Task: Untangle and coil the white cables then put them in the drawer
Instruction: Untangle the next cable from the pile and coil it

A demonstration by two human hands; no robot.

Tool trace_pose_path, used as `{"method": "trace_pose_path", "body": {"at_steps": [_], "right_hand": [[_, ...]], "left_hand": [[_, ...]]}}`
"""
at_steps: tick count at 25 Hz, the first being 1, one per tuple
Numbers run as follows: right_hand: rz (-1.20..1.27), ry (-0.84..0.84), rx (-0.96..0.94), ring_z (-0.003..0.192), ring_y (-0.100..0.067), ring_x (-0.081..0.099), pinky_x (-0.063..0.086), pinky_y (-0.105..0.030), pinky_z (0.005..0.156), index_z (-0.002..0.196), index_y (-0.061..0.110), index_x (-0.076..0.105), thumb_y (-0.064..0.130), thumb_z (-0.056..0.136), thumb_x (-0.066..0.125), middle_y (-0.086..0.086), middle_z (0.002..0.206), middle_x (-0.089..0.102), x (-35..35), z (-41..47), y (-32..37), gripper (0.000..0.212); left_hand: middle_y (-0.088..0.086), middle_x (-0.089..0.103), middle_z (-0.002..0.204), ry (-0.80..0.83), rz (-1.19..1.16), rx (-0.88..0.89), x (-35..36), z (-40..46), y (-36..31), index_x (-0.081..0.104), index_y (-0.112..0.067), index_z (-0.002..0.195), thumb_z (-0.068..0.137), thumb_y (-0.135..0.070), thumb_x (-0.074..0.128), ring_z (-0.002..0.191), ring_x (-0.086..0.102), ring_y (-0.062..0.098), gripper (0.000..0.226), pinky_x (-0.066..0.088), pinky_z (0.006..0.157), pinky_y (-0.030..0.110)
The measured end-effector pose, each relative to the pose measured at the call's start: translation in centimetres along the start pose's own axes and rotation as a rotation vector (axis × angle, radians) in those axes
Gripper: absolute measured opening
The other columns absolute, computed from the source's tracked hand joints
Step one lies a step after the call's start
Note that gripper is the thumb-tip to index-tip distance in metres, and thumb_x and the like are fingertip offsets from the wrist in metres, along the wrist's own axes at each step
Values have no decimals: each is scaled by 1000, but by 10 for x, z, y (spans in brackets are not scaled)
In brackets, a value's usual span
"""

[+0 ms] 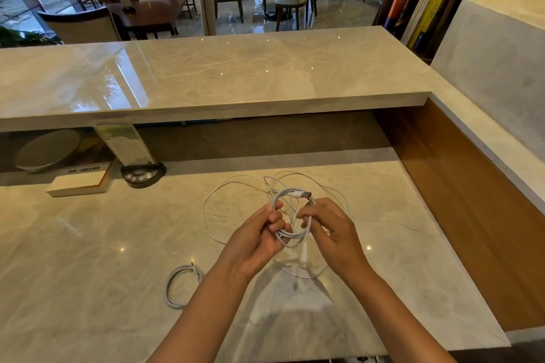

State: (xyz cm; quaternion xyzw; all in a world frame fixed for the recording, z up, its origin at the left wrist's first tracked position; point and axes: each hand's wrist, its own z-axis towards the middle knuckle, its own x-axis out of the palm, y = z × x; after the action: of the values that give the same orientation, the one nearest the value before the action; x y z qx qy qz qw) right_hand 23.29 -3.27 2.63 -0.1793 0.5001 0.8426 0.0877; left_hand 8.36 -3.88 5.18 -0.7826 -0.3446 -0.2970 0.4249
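Cables, white: 3 counted. 1 thick cable (290, 215), coiled in several loops, held above the tabletop (88, 244) between 2 hands; its metal USB plug (305, 194) sticks out at the top of the coil. Left hand (259, 240): fingers closed around the coil's left side. Right hand (333, 233): fingers pinching the coil's right side. 1 thin cable (224, 186), loose and uncoiled, lying on the tabletop behind and under the hands. 1 finished coil (181, 286), lying flat left of the left forearm. Books on tabletop: 1 (79, 181), far left.
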Motion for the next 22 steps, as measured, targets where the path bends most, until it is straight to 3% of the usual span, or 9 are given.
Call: {"method": "trace_pose_path", "body": {"at_steps": [3, 4, 6, 9, 11, 14, 16, 19, 22], "right_hand": [[40, -226, 80, 86, 1, 56, 49, -14, 70, 92, 32, 68, 32, 88, 53, 15, 111, 53, -7, 0, 11, 15], [85, -309, 148, 78, 0, 58, 50, -17, 64, 90, 32, 68, 28, 90, 54, 19, 102, 60, -14, 3, 16, 15], [265, -425, 337, 55, -4, 54, 48, -19, 49, 94, 26, 67, 12, 92, 54, 11, 74, 68, -28, 15, 24, 19], [404, -437, 598, 45, -8, 49, 47, -19, 42, 108, 16, 62, 6, 89, 58, -3, 66, 67, -46, 33, 25, 22], [243, -249, 676, 42, -9, 49, 46, -20, 41, 109, 11, 64, 3, 87, 58, -7, 65, 66, -54, 40, 21, 24], [-137, 230, 642, 36, -6, 48, 43, -19, 39, 99, 12, 71, 2, 85, 61, -7, 66, 67, -66, 51, 20, 20], [-246, 447, 598, 35, -6, 46, 40, -17, 39, 92, 15, 73, 4, 85, 62, -12, 66, 68, -68, 57, 23, 17], [-222, 556, 522, 40, -4, 48, 41, -16, 43, 90, 13, 74, 3, 85, 61, -6, 66, 68, -64, 62, 28, 18], [-117, 532, 485, 47, -4, 51, 44, -18, 48, 87, 15, 75, 3, 86, 60, -3, 65, 68, -59, 64, 30, 20]], "left_hand": [[-1, 45, 51, -23, -15, -2, -3, 0, 0, 57, -3, 86, 97, -11, 38, 40, 40, 8, 23, 49, 57, 22], [0, 45, 51, -27, -31, -5, -4, 0, -1, 57, -3, 86, 97, -11, 39, 40, 41, 8, 23, 46, 61, 22], [0, 45, 52, -6, -35, -6, -5, -2, -3, 57, -3, 87, 96, -12, 39, 42, 41, 8, 22, 44, 64, 21], [-1, 44, 55, 93, 115, 19, 0, -7, -4, 58, -5, 88, 96, -12, 39, 46, 40, 8, 22, 49, 58, 21], [-2, 42, 57, 150, 316, 60, 5, -11, -7, 58, -5, 90, 95, -12, 39, 49, 39, 7, 21, 49, 60, 21], [-2, 45, 58, 177, 671, 120, 8, -16, -15, 60, -4, 91, 98, -9, 36, 50, 41, 8, 26, 50, 64, 23], [-3, 49, 58, 177, 837, 159, 9, -19, -19, 63, -5, 94, 98, -8, 35, 52, 45, 8, 29, 53, 68, 22], [1, 52, 64, 157, 940, 221, 11, -21, -19, 66, -9, 94, 98, -9, 38, 59, 51, 12, 29, 53, 69, 22], [1, 53, 66, 98, 914, 229, 6, -21, -19, 68, -11, 98, 97, -8, 41, 62, 54, 10, 28, 54, 71, 23]]}}
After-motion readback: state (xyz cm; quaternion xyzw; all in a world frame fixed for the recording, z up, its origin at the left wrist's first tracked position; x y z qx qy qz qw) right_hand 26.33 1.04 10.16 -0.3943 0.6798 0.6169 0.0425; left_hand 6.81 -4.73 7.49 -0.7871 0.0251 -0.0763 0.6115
